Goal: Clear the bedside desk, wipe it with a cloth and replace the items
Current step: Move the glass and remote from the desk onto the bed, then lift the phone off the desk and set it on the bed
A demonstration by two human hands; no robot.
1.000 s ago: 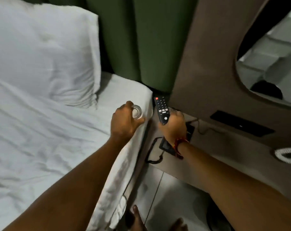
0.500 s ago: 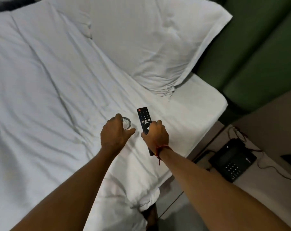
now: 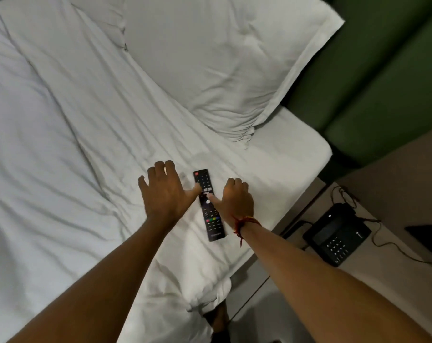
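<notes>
A black TV remote (image 3: 208,206) lies flat on the white bed sheet (image 3: 61,144), its red power button pointing away from me. My left hand (image 3: 165,194) hovers just left of it, palm down and fingers spread, the thumb tip touching the remote's left edge. On the remote's other side, my right hand (image 3: 236,200) has a red thread at the wrist; its thumb rests on the remote's middle and its fingers curl onto the sheet. The drinking glass is not clearly visible. The bedside desk (image 3: 388,273) is at the right.
A black desk telephone (image 3: 338,237) with thin cables sits on the desk near the bed. A white pillow (image 3: 222,58) lies at the head of the bed against a green padded headboard (image 3: 383,82). A dark flat object (image 3: 425,237) is at the far right.
Both hands carried the remote and glass from the desk over to the bed. The remote now lies on the sheet, and my left hand has opened with the glass gone from its grip.
</notes>
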